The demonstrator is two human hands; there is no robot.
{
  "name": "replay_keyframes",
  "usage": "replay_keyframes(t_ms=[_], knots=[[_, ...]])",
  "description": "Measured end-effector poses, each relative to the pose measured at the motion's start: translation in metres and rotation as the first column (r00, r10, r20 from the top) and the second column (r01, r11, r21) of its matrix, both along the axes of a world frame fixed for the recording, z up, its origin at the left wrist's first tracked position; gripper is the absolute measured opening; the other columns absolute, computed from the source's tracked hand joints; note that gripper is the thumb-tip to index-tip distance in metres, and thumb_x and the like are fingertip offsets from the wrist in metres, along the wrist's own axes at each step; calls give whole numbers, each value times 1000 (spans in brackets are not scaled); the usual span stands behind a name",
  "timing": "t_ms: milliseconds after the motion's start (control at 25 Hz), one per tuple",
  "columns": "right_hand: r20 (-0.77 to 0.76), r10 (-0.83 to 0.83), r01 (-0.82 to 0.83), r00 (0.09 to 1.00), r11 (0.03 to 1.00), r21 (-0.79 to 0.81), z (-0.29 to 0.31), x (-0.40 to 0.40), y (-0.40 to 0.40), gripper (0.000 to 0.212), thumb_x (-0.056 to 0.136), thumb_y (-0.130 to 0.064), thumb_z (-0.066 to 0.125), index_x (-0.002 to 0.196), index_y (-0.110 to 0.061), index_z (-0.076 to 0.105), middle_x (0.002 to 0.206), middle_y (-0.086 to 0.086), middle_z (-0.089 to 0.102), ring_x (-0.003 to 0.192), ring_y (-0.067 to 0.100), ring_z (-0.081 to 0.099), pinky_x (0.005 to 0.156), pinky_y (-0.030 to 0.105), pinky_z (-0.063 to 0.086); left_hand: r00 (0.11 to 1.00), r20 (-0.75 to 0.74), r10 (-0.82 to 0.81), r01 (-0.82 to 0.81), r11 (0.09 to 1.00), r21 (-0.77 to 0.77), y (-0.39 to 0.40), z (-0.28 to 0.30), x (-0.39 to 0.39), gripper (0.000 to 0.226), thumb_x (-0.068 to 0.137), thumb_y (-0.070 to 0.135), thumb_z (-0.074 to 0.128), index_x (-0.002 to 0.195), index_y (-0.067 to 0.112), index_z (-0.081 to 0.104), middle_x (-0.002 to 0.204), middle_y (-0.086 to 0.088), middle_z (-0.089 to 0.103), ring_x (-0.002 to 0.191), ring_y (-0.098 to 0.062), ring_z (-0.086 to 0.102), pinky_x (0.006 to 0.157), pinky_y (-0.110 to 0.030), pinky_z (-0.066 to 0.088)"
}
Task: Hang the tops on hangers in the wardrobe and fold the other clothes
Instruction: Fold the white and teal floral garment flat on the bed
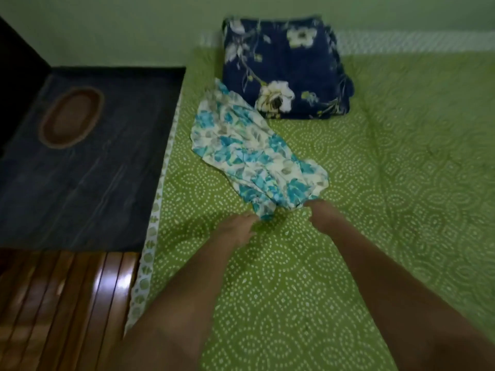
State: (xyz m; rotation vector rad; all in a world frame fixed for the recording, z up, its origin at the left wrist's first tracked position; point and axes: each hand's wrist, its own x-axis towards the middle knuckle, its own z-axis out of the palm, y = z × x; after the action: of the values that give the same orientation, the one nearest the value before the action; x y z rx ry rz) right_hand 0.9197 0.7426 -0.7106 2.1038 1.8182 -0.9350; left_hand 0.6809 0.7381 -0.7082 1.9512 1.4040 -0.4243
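floor [61,303]: brown wood boards, bottom left, glare spots on them.
mat [88,162]: dark blue, lies on the floor against the bed's left side; brown oval patch [71,117] near its far end.
bed [401,183]: green sheet with white dotted rings, white patterned border along the left edge.
left hand [238,227]: arm reaches in from bottom centre; fingers curled, pinching the near left corner of the garment.
garment [251,151]: white cloth with blue and grey floral print, spread crumpled on the bed, runs diagonally from just beside the pillow down to both hands; near end bunched between the hands. Type of garment: cannot tell.
pillow [284,68]: navy with white flowers, at the far end of the bed against the wall; garment's far tip lies right at its lower left corner, overlap unclear.
right hand [322,215]: arm comes in from bottom right; fingers closed on the near right corner of the garment, fingertips hidden under the cloth.
hands: near each other, not touching, bunched hem between them.
wall [134,28]: pale green, behind the bed and mat.
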Motion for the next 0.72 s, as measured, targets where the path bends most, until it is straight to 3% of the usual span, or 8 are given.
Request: replay_keyframes(t_ms=[120, 240, 320, 440, 560, 640, 720], knots=[[167, 138, -156, 976, 983, 97, -56, -8, 25, 50, 94, -9, 48, 143, -16, 36, 150, 9, 24, 131, 30, 36, 105, 40, 38, 996, -3, -91, 91, 990, 108, 22, -60, 14, 70, 94, 23, 57, 152, 21, 18, 159, 2, 13, 142, -23, 26, 113, -36, 30], [360, 220, -303, 907, 933, 193, -99, -13, 39, 44, 96, -23, 47, 138, -18, 37, 147, 4, 23, 131, 28, 29, 104, 39, 34, 995, 33, -99, 92, 981, 171, 41, -99, 39, 72, 90, 20, 62, 149, 17, 21, 154, -3, 22, 139, -26, 27, 112, -37, 31], [340, 265, -368, 902, 886, 284, -116, -10, 41, 38, 97, -20, 45, 134, -14, 44, 142, 7, 35, 128, 29, 34, 103, 38, 32, 998, 33, -57, 48, 969, 244, 47, -112, 49, 57, 92, 13, 58, 142, 10, 33, 146, -8, 30, 134, -27, 33, 109, -35, 33], [141, 252, -285, 957, 899, 332, -122, -7, 29, 30, 93, -8, 46, 122, -5, 55, 122, 18, 55, 114, 33, 49, 93, 40, 39, 999, -6, -44, 44, 959, 281, 48, -108, 44, 39, 92, 0, 46, 131, 4, 45, 135, -15, 42, 122, -27, 44, 98, -29, 35], [-14, 268, -261, 963, 949, 176, -109, -9, -10, 16, 97, -15, 44, 101, -11, 59, 107, 17, 59, 100, 31, 57, 85, 37, 44, 987, -113, -117, 122, 992, 40, 27, -74, 21, 36, 94, 2, 43, 129, 1, 51, 133, -20, 48, 119, -31, 49, 97, -31, 37], [-41, 421, -417, 906, 905, 87, -96, -13, -47, 19, 98, -24, 43, 90, -21, 59, 105, 12, 59, 95, 20, 53, 84, 33, 41, 958, -190, -213, 173, 963, -205, -4, -47, -1, 33, 94, 3, 44, 125, 0, 54, 126, -19, 53, 114, -32, 54, 92, -35, 42], [-101, 535, -542, 839, 838, -63, -76, -21, -84, 23, 99, -27, 43, 105, -19, 63, 111, 10, 61, 93, 16, 49, 85, 31, 40, 896, -240, -374, 249, 870, -427, -43, -22, -22, 27, 95, 6, 48, 120, -1, 56, 112, -15, 57, 95, -26, 59, 77, -31, 45]])
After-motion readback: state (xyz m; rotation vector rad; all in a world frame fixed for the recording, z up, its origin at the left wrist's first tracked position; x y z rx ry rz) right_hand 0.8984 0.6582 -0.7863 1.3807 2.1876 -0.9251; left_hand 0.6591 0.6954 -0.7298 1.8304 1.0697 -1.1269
